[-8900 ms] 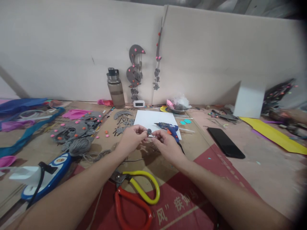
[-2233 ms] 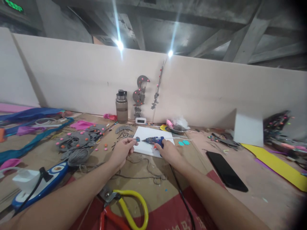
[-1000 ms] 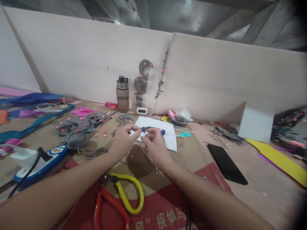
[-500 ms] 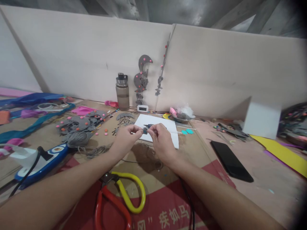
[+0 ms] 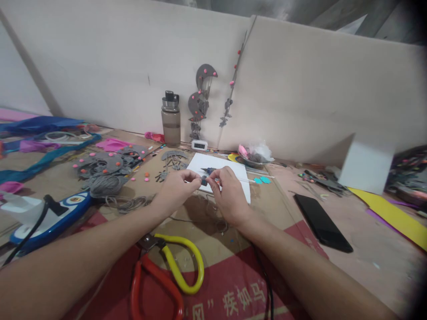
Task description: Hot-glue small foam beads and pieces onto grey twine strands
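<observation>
Above a flat white board (image 5: 224, 165), both hands' fingers (image 5: 196, 177) pinch a small grey piece (image 5: 203, 180).

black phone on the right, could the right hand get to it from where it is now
Probably yes. The black phone lies flat on bare tabletop with nothing over it or between it and the right hand. That hand, with the left hand, pinches a small grey piece, so it isn't free.

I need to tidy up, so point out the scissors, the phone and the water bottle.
scissors (image 5: 182, 271): head view, on the yellow handle.
phone (image 5: 322, 222): head view, middle of the dark screen.
water bottle (image 5: 171, 126): head view, on its body.
</observation>
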